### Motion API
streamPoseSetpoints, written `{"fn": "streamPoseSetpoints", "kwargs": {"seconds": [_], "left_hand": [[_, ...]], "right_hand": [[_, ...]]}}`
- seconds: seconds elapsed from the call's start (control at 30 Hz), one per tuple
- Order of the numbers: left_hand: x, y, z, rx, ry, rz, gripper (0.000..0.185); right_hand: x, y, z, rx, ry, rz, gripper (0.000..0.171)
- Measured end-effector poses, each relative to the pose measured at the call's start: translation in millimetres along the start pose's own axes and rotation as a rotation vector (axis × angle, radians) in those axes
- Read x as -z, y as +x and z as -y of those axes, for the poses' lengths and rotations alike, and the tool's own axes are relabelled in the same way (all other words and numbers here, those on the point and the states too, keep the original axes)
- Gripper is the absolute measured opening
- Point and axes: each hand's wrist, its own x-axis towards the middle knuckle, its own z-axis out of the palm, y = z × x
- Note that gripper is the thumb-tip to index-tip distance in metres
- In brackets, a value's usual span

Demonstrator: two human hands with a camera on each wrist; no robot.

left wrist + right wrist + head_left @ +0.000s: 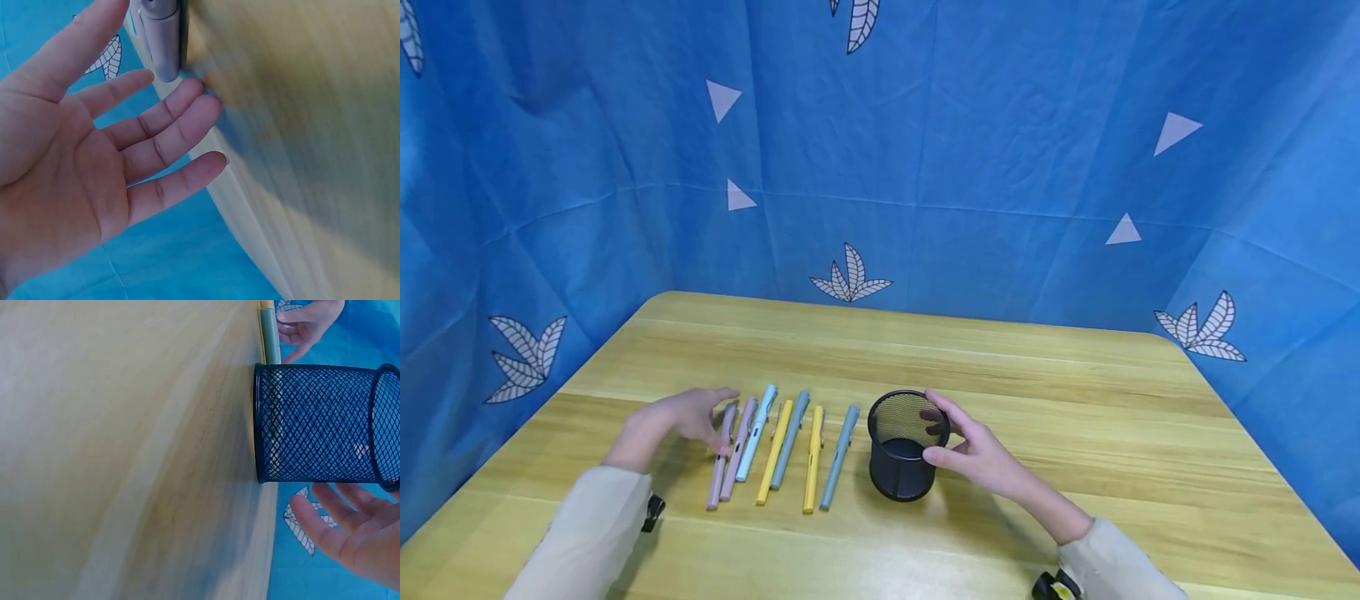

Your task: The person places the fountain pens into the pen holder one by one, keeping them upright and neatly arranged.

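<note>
Several capped pens lie side by side on the wooden table (1075,417): two pink pens (724,457), a light blue one (757,429), two yellow ones (813,458) and two grey-blue ones (839,454). My left hand (711,421) hovers with fingers spread at the pink pens, and its fingertips are at the outermost one. In the left wrist view the palm (125,156) is open, with a pink pen's end (164,37) just beyond the fingers. An upright, empty black mesh cup (901,450) stands right of the pens. My right hand (940,435) is at its right side with straight fingers (347,528), a small gap showing.
Blue cloth with leaf and triangle prints (925,167) walls the table at the back and both sides. Bare wood stretches behind and to the right of the cup. The table's left edge (244,206) runs close to my left hand.
</note>
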Motion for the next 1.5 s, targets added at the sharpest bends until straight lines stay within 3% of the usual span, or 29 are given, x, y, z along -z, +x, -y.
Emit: {"fn": "streamPoseSetpoints", "kwargs": {"seconds": [0.43, 0.93, 1.2, 1.5], "left_hand": [[-4.7, 4.6, 8.0, 0.02, -0.028, -0.008, 0.093], [1.7, 11.8, 13.9, 0.031, -0.264, 0.123, 0.087], [0.2, 12.8, 21.4, -0.036, -0.3, 0.074, 0.082], [-1.2, 15.0, 22.6, 0.015, -0.325, 0.051, 0.069]], "right_hand": [[0, 1, 1, -0.003, 0.003, 0.009, 0.067], [1, 0, 2, 0.002, 0.012, 0.002, 0.067], [1, 0, 1, -0.001, 0.019, 0.002, 0.067], [0, 0, 0, 0.012, 0.019, 0.004, 0.067]]}}
